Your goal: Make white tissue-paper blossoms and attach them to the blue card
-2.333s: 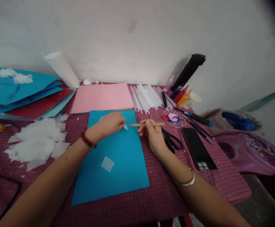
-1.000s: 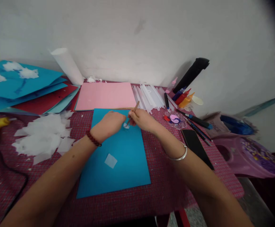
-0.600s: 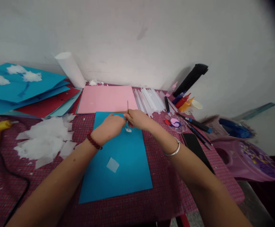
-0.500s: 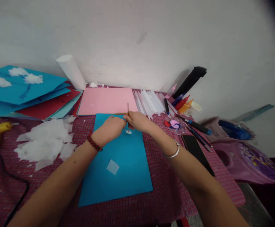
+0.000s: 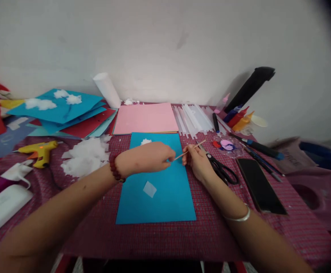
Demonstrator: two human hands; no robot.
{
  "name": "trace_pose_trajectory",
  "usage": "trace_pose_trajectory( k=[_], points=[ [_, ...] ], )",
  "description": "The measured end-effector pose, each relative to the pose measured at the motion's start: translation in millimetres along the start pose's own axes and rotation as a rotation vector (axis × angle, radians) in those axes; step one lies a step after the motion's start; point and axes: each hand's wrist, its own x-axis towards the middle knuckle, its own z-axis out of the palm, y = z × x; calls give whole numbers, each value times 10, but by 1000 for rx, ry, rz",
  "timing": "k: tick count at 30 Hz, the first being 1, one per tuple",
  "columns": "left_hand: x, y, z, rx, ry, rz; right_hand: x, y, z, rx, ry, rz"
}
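Observation:
A thin wooden stick (image 5: 180, 156) slants up to the right between my two hands. My right hand (image 5: 197, 161) is closed round its middle in a pinch. My left hand (image 5: 148, 157) has curled fingers that meet the stick's lower end; whether a scrap of paper is in them too is hidden. Under the hands lies a blue sheet (image 5: 159, 206), with a white crumpled tuft (image 5: 146, 141) near its top edge. One small white paper square (image 5: 150, 189) lies loose on the sheet, below my left hand.
White paper squares (image 5: 85, 157) are heaped to the left, by a yellow glue gun (image 5: 41, 151). Pink sheets (image 5: 147, 118) lie behind. Black-handled scissors (image 5: 222, 170), a phone (image 5: 260, 185) and glue sticks (image 5: 194, 117) are around my right side.
My hands have drawn back from the tuft and moved apart. The stick, upright before, now slants. The view has turned left, and the scissors have come into sight.

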Motion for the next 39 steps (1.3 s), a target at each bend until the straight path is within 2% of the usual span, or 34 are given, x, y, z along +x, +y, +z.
trace_pose_trajectory(
  k=[2, 4, 8, 11, 14, 20, 25, 29, 32, 35, 37, 39],
  points=[
    [-186, 50, 78, -13, -132, -62, -3, 27, 8, 2, -12, -14],
    [-392, 78, 254, -12, -162, -201, 5, 33, 11, 4, -31, -24],
    [-674, 96, 703, -89, -8, -452, -10, 22, 8, -35, -58, -39],
    [-706, 102, 895, -225, 60, -533, -32, 23, 15, -91, -65, -84],
    [-675, 110, 918, -312, 60, -536, -29, 51, 27, -129, -35, -144],
    [-635, -19, 787, -461, 74, -567, 28, 107, 71, -144, 54, -168],
    [-420, -194, 559, -406, 221, -558, 56, 90, 106, -165, 93, -160],
    [-170, -239, 440, -304, 345, -519, 69, 81, 96, -149, 109, -165],
    [-20, -255, 500, -161, 418, -496, 74, 91, 78, -122, 106, -158],
    [62, -281, 665, -15, 466, -432, 66, 97, 70, -94, 104, -137],
    [80, -302, 792, 8, 464, -399, 50, 85, 72, -91, 109, -124],
    [82, -321, 907, -71, 477, -406, 29, 53, 79, -103, 108, -119]
  ],
)
